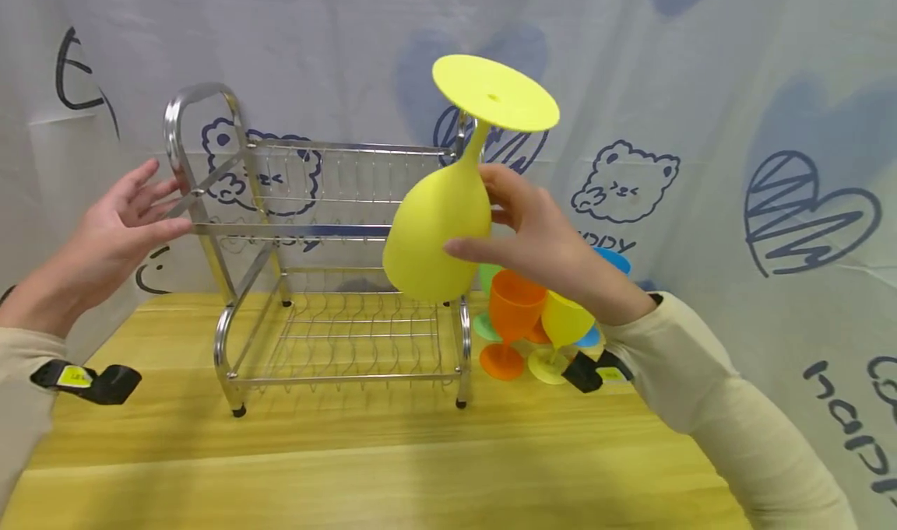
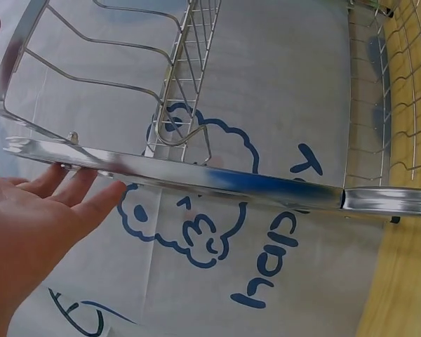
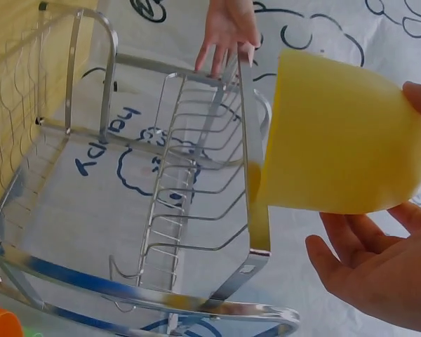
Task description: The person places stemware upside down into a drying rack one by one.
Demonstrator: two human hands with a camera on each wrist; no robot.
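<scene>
Your right hand [image 1: 539,242] grasps the yellow goblet [image 1: 441,234] by its bowl, thumb and fingers [image 3: 351,239] curled round it. You hold it upside down and tilted, its round foot [image 1: 494,92] above your fingers and its mouth pointing down toward the rack [image 1: 336,281]. The bowl hangs just beside the rack's right end, over the lower shelf. Below your wrist, on the table [image 1: 392,452], stand an orange cup [image 1: 513,312], a smaller yellow cup [image 1: 561,328], and green and blue ones mostly hidden behind your hand. Your left hand [image 1: 115,230] is released, fingers [image 2: 91,200] straight, tips touching the rack's left upright bar. A printed cloth [image 1: 701,125] hangs behind everything.
</scene>
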